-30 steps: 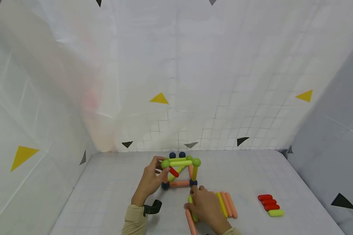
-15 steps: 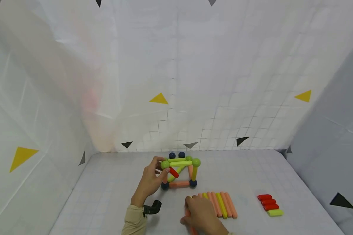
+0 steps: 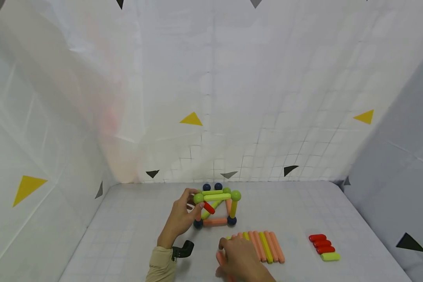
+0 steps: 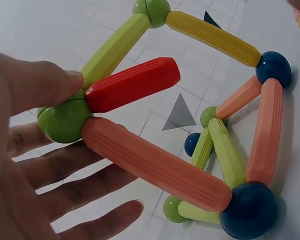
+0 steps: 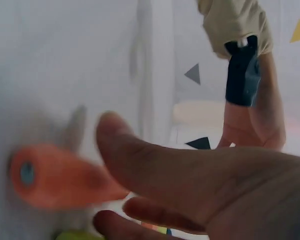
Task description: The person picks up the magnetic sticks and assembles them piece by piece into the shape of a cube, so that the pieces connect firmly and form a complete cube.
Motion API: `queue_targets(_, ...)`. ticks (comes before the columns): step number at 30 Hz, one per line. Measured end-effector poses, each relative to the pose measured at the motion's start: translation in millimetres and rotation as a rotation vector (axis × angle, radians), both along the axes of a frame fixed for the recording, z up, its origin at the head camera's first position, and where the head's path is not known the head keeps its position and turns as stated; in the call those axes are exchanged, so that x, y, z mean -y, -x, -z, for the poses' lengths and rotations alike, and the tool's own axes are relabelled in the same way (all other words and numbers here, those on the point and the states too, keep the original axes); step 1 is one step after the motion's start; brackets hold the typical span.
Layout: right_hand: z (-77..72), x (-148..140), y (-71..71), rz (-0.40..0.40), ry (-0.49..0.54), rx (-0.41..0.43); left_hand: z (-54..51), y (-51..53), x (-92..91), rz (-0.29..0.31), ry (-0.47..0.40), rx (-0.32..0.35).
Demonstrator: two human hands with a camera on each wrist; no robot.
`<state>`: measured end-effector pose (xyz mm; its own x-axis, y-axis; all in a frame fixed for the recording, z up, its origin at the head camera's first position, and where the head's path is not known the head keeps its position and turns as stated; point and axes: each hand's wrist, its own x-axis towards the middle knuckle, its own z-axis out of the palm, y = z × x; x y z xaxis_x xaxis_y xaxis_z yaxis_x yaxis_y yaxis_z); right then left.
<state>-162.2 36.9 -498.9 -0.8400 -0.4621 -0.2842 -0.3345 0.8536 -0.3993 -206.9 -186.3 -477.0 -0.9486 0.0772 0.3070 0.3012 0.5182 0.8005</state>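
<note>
In the left wrist view, my left hand pinches a green ball at a top corner of a frame of rods and balls. Thumb on the ball, the other fingers spread behind it. A red rod sticks out from that ball, its far end free; a salmon rod runs from the ball down to a dark blue ball. My right hand is low over the table, around a salmon rod at the left of a row. Its thumb is straight, the rod is blurred, and no firm grip shows.
Right of my right hand lie several salmon and yellow rods side by side. Farther right are short red rods and a short green rod. Two dark blue balls sit behind the frame, near the back wall.
My right hand has shifted left from the green rod to the salmon rod at the row's left end, whose top has swung slightly left. The left hand and the frame stay put.
</note>
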Motion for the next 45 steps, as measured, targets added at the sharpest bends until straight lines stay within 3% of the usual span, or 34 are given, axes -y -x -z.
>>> queue_targets(5, 1.4, 5, -4.4, -0.002, -0.042, 0.043, 0.5, -0.6, 0.1, 0.0, 0.002, -0.007)
queue_targets(11, 13.4, 4, 0.2, -0.014, 0.165, -0.049, 1.9, -0.7, 0.4, -0.005, 0.007, -0.009)
queue_targets(20, 5.4, -1, 24.7, 0.119, 0.454, -0.267, 1.5, -0.1, 0.5, -0.001, 0.004, -0.008)
queue_targets(27, 11.1, 9, 37.9, 0.191, 0.493, -0.43, 3.4, 1.6, 0.7, -0.002, 0.017, -0.022)
queue_targets(33, 17.1, 14, 41.2, 0.202, 0.453, -0.545, 3.9, 0.7, -0.1, 0.002, 0.01, -0.006)
queue_targets(45, 19.6, 24, 43.8, 0.262, 0.428, -0.623, 0.1, -0.1, 0.1, 0.004, 0.034, -0.008)
